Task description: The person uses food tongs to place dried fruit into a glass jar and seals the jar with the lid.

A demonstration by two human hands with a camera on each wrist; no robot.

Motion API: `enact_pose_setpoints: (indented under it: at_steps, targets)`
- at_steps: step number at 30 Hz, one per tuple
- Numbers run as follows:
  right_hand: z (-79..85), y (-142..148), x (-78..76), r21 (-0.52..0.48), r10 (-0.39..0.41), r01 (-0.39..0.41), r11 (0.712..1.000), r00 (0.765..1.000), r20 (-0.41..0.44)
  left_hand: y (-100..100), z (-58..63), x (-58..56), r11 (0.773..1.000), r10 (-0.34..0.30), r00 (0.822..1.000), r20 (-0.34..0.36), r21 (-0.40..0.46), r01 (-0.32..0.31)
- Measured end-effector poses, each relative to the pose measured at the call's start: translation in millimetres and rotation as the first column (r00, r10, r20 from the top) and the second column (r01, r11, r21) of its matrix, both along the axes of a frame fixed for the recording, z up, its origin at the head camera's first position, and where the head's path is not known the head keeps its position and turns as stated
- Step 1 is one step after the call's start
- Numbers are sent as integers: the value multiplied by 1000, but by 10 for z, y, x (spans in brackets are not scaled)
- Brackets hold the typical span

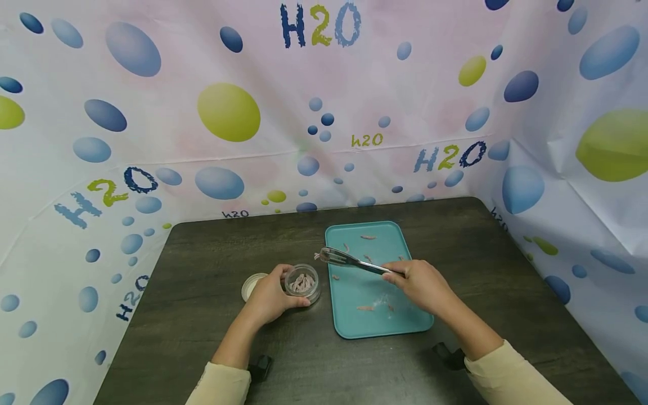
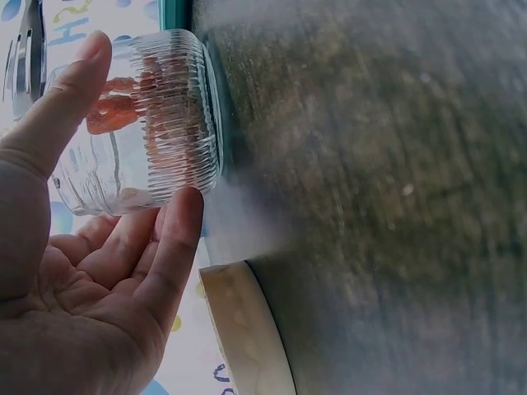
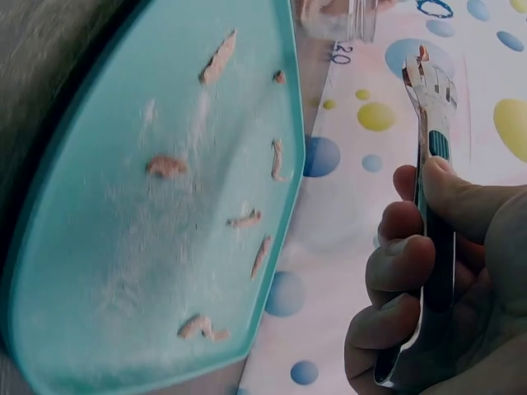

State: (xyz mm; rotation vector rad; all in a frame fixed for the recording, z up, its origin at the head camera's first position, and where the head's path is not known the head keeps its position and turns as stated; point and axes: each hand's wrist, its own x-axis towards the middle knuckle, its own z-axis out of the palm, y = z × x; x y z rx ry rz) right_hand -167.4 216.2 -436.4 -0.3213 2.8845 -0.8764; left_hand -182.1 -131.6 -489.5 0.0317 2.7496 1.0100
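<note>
**Tongs [image 1: 349, 260] at the tray's [image 1: 354, 326] edge, open jar [image 1: 315, 293] alongside**

The right hand [image 1: 422, 286] has its fingers curled firmly round the handle of the tongs, thumb laid along the metal. That arm reaches in over the tray, and the tong tips poke just past the tray's left edge, toward its far end, with a small pinkish scrap [image 1: 317, 256] caught in them. The left hand [image 1: 270, 298] is partly closed, thumb and fingers cupped about the sides of the jar, which is just left of the tray. I can't tell whether the jar's base quite touches the table [image 1: 202, 270]. Its mouth is uncovered, and a tangle of pinkish strips [image 1: 302, 283] shows inside.

Behind the left hand, farther left of the tray, the round, pale lid [image 1: 251, 286] lies on the table. On the tray itself I count seven pinkish pieces [image 1: 365, 308], scattered well apart, most of them toward its far half; whitish smears [image 1: 382, 297] mark the near half. Both arms wear cream sleeves [image 1: 223, 385]. Beyond the tray and along both sides of the dark table hangs a white backdrop [image 1: 283, 95], printed with blue and green ovals and the letters H2O.
</note>
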Motion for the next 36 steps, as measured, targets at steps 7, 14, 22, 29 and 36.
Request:
enact_pose_setpoints:
  at_steps: [7, 14, 22, 29, 36]
  targets:
    - [-98, -165, 42, -7, 17, -18, 1000, 1000, -6, 8, 0, 10, 1000, -9, 1000, -6, 18, 9]
    - [-139, -284, 83, -18, 16, -15, 1000, 998, 55, 6, -24, 30, 1000, -8, 1000, 2, 13, 8]
    - [-140, -309, 80, -12, 28, -28, 1000, 998, 50, 13, -16, 22, 1000, -10, 1000, -3, 12, 11]
    - [-159, -293, 73, -31, 41, -39, 999, 997, 65, 7, -19, 9, 1000, -10, 1000, -2, 13, 10]
    - [-154, -253, 56, -62, 38, -32, 998, 994, 103, -13, -25, 2, 1000, -6, 1000, 4, 14, 6]
